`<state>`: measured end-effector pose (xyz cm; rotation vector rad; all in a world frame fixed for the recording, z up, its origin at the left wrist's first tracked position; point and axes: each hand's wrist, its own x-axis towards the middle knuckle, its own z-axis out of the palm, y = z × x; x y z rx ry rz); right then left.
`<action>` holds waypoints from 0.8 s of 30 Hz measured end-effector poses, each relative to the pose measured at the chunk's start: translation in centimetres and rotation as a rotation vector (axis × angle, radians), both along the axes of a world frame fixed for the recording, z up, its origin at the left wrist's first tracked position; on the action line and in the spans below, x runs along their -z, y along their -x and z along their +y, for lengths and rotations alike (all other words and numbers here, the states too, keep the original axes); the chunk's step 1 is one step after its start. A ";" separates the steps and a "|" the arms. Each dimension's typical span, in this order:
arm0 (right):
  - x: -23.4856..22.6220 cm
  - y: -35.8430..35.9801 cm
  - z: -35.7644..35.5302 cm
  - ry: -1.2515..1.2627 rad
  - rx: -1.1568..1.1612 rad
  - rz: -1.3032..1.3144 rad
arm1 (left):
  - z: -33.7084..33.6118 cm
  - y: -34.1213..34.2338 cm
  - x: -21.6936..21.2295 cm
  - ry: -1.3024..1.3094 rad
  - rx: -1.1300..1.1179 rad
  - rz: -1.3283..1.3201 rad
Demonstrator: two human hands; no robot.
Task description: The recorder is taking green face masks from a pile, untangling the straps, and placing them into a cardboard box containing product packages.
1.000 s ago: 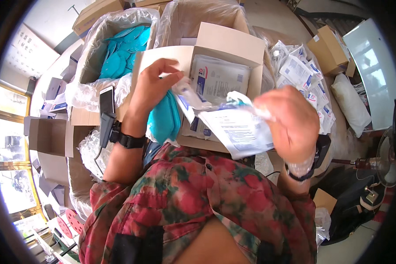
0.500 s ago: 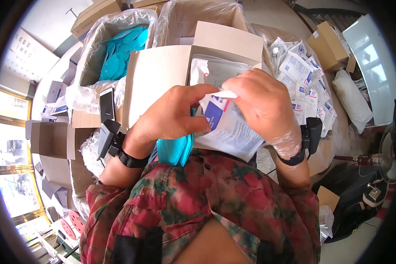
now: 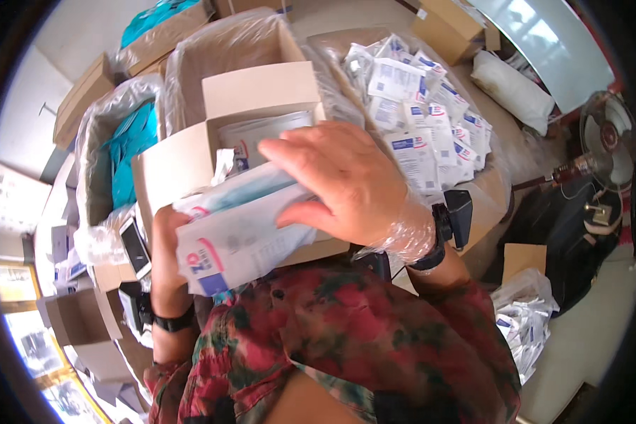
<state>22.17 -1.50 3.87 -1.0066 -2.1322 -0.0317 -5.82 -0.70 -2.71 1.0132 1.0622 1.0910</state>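
Observation:
A white plastic packet (image 3: 251, 237) with blue and red print lies slantwise in front of me, teal showing between its two layers. My left hand (image 3: 167, 237) grips its left end, the fingers partly hidden behind it. My right hand (image 3: 350, 184) is at the other end, thumb against the near layer and the other fingers stretched out above, apart from the thumb. Clear film wraps my right wrist. Behind the packet stands an open cardboard box (image 3: 171, 159) with flat packets (image 3: 268, 131) inside.
Many similar packets (image 3: 410, 106) lie heaped at the far right. A plastic-lined carton holds flat teal mask-like pieces (image 3: 133, 152) at the left, beside a larger lined carton (image 3: 233, 46). A phone (image 3: 135, 247) lies left of my left hand; a fan (image 3: 610, 138) stands at the right.
The view has turned. The teal pieces near my left hand now show between the packet's layers. My right hand has gone from pinching the packet's top edge to spread fingers over its right end.

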 end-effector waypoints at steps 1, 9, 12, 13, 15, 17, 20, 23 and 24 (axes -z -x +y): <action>0.3 -1.0 -0.3 0.078 0.015 -0.015 | 0.1 -0.9 -3.1 -0.150 0.264 0.178; 3.3 -5.1 -3.7 0.464 0.061 0.177 | 0.6 -2.8 -3.4 -0.375 0.208 0.378; 4.1 -9.9 -4.6 0.593 0.371 0.415 | 2.1 -1.1 -3.2 -0.329 -0.119 0.232; 5.3 -12.9 -4.8 0.618 0.490 0.559 | 2.4 -0.4 -3.5 -0.334 -0.119 0.231; 7.2 -18.7 -4.8 0.497 0.536 0.825 | 2.9 0.5 -3.6 -0.332 -0.176 0.183; 8.9 -24.1 -4.7 0.364 0.585 0.966 | 2.9 0.5 -3.5 -0.329 -0.158 0.205; 10.3 -31.4 -5.0 0.401 0.745 1.067 | 3.1 0.2 -3.0 -0.319 -0.122 0.254; 11.1 -35.2 -3.0 0.544 0.879 1.009 | 3.1 -1.6 -3.4 -0.311 -0.129 0.229; 11.8 -36.6 -2.3 0.546 0.881 1.009 | 3.2 -2.4 -3.7 -0.312 -0.148 0.182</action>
